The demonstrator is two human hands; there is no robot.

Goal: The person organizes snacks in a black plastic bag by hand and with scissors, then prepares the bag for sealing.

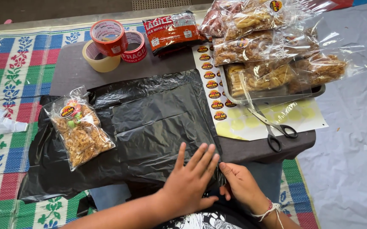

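Observation:
A black plastic bag [149, 118] lies folded flat over a low dark table [69, 68]. My left hand [190, 180] presses flat on its near edge, fingers spread. My right hand [240, 184] pinches the bag's near right corner beside it. A clear packet of brown fried snacks [79, 131] with a round sticker rests on the bag's left part.
Three tape rolls [111, 44] and a red packet [173, 32] sit at the table's back. A metal tray [315, 90] with several clear snack packets [260, 42] stands at the right. Scissors [272, 127] lie on a sticker sheet [234, 123]. A patterned mat [9, 76] lies underneath.

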